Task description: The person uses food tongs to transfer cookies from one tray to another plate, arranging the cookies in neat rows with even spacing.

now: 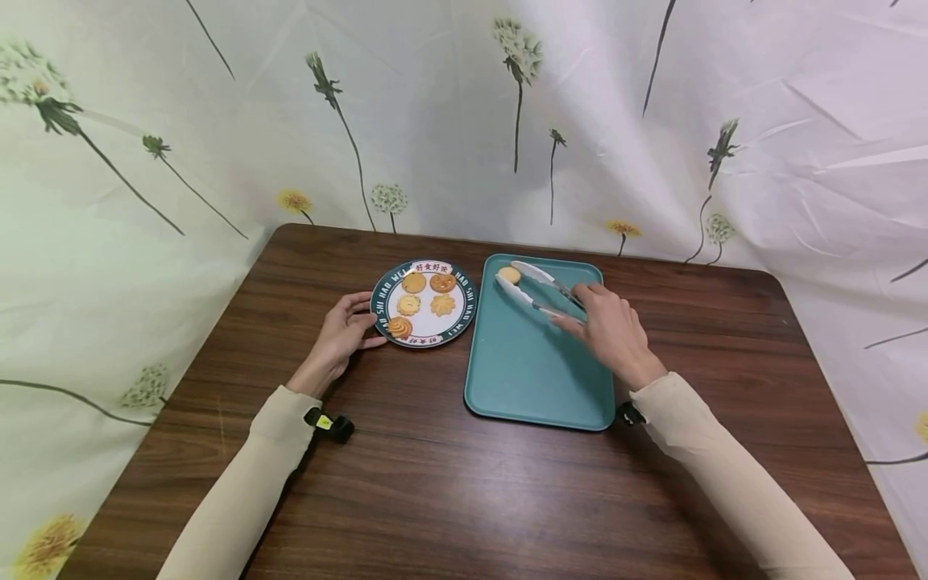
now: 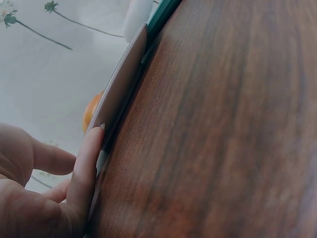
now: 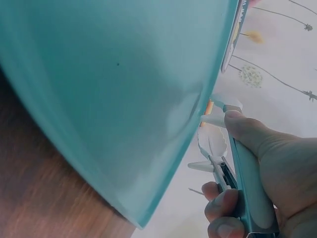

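Note:
My left hand [image 1: 341, 334] rests at the left rim of a round plate [image 1: 451, 329], its loosely extended fingers touching the edge. Cookies of different shapes lie on the plate, among them a swirled cookie [image 1: 399, 327] near the hand and a flower-shaped cookie [image 1: 443, 304]. In my right hand [image 1: 612, 330] I grip a pair of tongs [image 1: 547, 279] with pale tips and dark handles. Their spread tips stand on either side of a round cookie [image 1: 510, 275] at the far left corner of the teal tray [image 1: 540, 370]. The right wrist view shows fingers wrapped round the handle [image 3: 252, 188].
Plate and tray stand side by side on a dark wooden table [image 1: 449, 483], the tray at the right. A pale dandelion-print cloth [image 1: 442, 121] hangs behind the far edge. Black bands with small devices [image 1: 329, 423] sit on both wrists.

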Action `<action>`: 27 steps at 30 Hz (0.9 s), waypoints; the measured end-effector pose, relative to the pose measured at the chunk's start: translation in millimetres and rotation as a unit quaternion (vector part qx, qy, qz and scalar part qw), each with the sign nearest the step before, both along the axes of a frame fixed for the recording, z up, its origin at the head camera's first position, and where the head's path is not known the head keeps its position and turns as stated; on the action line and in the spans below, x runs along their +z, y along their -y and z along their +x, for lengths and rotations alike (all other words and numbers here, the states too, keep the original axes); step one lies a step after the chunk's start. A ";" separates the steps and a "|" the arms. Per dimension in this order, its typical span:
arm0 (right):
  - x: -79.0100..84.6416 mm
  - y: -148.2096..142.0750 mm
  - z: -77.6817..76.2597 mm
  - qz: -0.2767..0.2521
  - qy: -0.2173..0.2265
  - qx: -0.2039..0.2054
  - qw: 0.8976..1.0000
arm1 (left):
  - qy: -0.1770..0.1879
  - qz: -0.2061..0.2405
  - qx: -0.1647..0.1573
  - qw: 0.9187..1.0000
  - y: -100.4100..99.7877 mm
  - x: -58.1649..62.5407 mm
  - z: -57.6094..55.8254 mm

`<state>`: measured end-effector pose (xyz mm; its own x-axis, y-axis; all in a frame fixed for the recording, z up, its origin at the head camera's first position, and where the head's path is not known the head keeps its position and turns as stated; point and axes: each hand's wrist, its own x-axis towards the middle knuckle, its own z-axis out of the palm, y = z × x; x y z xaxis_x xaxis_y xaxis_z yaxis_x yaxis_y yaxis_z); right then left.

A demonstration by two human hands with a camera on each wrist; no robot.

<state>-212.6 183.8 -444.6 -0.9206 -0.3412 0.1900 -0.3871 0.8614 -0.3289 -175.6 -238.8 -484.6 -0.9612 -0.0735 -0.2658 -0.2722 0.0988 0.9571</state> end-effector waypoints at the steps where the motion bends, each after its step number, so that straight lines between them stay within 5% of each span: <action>1: 0.6 0.5 0.9 0.000 0.000 0.001 1.000 | 0.001 0.000 0.000 1.000 0.1 -0.2 0.0; 27: 6.8 9.7 24.8 0.000 -0.001 0.017 1.000 | 0.001 -0.006 -0.001 1.000 2.0 -3.3 -0.9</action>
